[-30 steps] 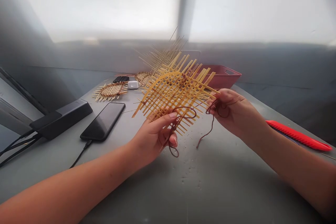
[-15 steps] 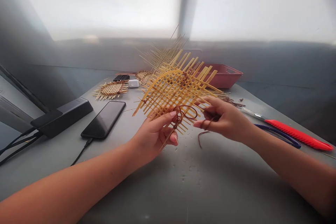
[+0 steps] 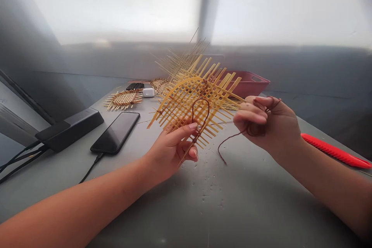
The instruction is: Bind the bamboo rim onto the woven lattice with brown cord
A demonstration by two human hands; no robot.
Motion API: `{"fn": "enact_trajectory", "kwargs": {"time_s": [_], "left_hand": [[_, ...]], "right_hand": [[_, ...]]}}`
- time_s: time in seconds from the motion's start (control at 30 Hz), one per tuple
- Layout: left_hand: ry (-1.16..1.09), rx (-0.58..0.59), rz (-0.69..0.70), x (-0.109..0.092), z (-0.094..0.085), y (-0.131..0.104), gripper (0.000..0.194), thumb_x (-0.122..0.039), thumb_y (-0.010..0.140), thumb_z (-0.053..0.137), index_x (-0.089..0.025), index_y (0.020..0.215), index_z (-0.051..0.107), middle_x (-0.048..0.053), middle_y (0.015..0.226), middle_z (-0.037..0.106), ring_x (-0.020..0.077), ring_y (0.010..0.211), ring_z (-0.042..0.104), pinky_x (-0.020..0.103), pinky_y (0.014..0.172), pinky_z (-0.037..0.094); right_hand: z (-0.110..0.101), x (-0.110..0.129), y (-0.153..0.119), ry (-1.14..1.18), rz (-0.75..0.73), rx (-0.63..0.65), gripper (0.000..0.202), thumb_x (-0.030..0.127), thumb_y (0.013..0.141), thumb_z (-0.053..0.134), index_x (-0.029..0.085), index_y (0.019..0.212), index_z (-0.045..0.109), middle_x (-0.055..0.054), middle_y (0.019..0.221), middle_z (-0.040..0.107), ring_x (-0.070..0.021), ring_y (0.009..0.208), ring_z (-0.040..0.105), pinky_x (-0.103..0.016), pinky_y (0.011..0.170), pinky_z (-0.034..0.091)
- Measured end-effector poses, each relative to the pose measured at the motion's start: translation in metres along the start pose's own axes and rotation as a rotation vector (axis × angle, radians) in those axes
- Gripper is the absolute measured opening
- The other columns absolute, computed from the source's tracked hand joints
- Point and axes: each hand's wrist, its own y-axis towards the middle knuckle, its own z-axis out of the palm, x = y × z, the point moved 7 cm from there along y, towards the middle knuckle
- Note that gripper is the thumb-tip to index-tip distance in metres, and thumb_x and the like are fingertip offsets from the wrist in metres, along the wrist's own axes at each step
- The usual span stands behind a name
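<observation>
My left hand (image 3: 180, 143) pinches the lower edge of a woven bamboo lattice (image 3: 186, 102), thumb on the near face, fingers behind. A curved bamboo strip arcs over its upper left side, bound with brown cord at spots. On the lattice, a loop of brown cord (image 3: 208, 110) stands up above my left thumb, near a knot at the lower edge. Off to the right, my right hand (image 3: 266, 120) is closed around brown cord, with some wrapped about the fingers. A loose cord end hangs below it over the table. Part of the cord is hidden in the palm.
A black phone (image 3: 115, 132) on a cable and a black box (image 3: 69, 130) with cables lie left. Behind are a round woven piece (image 3: 124, 99), a white case (image 3: 148, 92), more bamboo strips (image 3: 186, 62) and a pink basket (image 3: 250, 83). A red-handled tool (image 3: 334, 150) lies right.
My right hand has moved right and up, away from the lattice, with the cord. The cord loop now stands higher on the lattice. My left hand has stayed nearly still.
</observation>
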Motion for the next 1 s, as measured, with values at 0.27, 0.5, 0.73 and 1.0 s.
{"fn": "enact_trajectory", "kwargs": {"time_s": [0.27,0.5,0.73,1.0], "left_hand": [[0.009,0.003,0.006,0.000,-0.001,0.000,0.010,-0.023,0.082,0.072,-0.018,0.086,0.064,-0.007,0.078,0.060,0.0041,0.041,0.058,0.018,0.046,0.052],[0.011,-0.003,0.008,0.000,-0.001,0.000,0.009,-0.022,0.083,0.071,-0.019,0.086,0.063,-0.008,0.078,0.059,0.0041,0.041,0.058,0.018,0.046,0.052],[0.027,0.017,0.021,0.000,0.000,0.000,0.008,-0.023,0.083,0.071,-0.018,0.084,0.064,-0.007,0.078,0.059,0.0036,0.041,0.057,0.019,0.046,0.052],[0.117,0.139,0.019,0.001,0.014,-0.003,0.006,-0.020,0.084,0.068,-0.015,0.087,0.069,-0.002,0.075,0.062,0.0061,0.045,0.057,0.020,0.047,0.052]], "right_hand": [[0.009,-0.029,-0.006,-0.708,0.107,0.223,0.049,0.057,0.068,0.079,0.025,0.079,0.044,0.011,0.049,0.037,-0.0074,0.043,0.027,-0.022,0.044,0.022],[0.014,-0.022,-0.012,-1.325,-0.084,0.391,0.050,0.061,0.090,0.050,0.021,0.061,0.054,0.000,0.058,0.052,-0.0140,0.058,0.044,-0.029,0.054,0.033],[0.022,-0.025,-0.013,-0.712,-0.039,0.338,0.032,0.047,0.070,0.082,0.022,0.072,0.061,-0.005,0.098,0.064,-0.0191,0.086,0.061,-0.030,0.068,0.049],[0.042,-0.062,-0.031,-0.516,0.129,0.487,0.034,0.046,0.072,0.082,0.021,0.075,0.059,0.001,0.070,0.058,-0.0145,0.066,0.056,-0.028,0.065,0.050]]}}
